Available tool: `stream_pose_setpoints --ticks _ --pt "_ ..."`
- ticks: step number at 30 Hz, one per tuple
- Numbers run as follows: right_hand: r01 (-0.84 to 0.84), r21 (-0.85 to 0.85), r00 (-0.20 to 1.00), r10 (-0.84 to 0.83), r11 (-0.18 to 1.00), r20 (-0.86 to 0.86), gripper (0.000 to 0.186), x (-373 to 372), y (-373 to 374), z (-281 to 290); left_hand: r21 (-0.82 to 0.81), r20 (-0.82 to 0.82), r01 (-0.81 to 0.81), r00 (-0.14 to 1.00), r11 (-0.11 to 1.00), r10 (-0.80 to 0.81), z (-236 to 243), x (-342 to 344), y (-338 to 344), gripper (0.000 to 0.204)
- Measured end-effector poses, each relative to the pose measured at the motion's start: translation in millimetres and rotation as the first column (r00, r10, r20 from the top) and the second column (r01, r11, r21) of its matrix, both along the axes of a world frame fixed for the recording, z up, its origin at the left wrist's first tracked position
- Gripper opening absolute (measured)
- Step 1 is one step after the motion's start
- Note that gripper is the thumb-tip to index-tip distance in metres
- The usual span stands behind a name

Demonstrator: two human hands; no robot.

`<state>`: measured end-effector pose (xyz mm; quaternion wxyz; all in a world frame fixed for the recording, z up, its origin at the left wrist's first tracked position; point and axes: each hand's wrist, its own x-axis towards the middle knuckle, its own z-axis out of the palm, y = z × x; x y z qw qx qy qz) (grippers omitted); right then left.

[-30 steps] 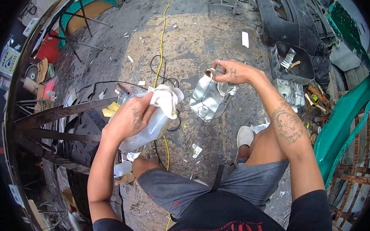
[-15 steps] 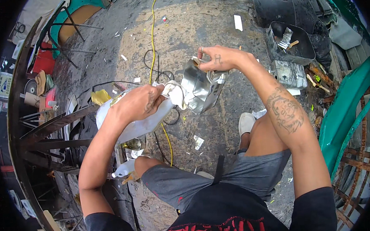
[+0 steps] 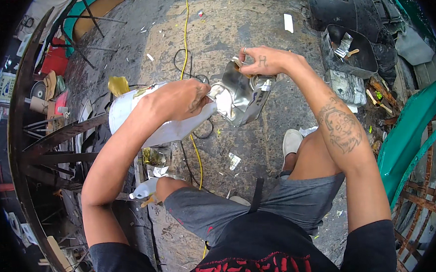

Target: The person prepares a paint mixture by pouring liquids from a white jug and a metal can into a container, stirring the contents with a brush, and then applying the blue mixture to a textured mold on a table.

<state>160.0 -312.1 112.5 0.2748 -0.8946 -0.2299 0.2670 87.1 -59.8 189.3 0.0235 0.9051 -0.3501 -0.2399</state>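
Observation:
My left hand [image 3: 186, 99] is closed, gripping a white cloth [image 3: 222, 97] and, apparently by its top, a translucent white plastic jug [image 3: 171, 128] lying tilted beneath it. The cloth is against the lower left of a shiny square metal can [image 3: 249, 97]. My right hand [image 3: 255, 60] grips the can by its upper end, with fingertips curled over the top. Whether the can rests on the floor, I cannot tell.
Black metal framework [image 3: 72, 129] stands at left, with a small plastic bottle [image 3: 143, 190] near my left knee. A yellow cord [image 3: 187, 19] crosses the floor. A black bin [image 3: 352, 65], a silver container [image 3: 346, 92] and a green panel [image 3: 410, 131] are at right.
My left hand has moved right and up, bringing the cloth against the can. The jug's far end has swung left, and my right hand has risen slightly with the can tilted.

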Motion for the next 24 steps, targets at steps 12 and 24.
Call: stream_pose_setpoints --ticks 12,24 --pt "-0.013 -0.010 0.998 0.013 1.000 0.060 0.065 1.2 -1.7 -3.6 0.039 0.012 0.051 0.999 0.998 -0.051 4.4 2.5 -17.3 0.024" --pt "-0.014 0.003 0.997 0.014 1.000 0.070 0.062 2.3 -0.9 -6.4 0.028 0.016 0.079 0.997 0.997 -0.079 3.6 6.4 -18.6 0.020"
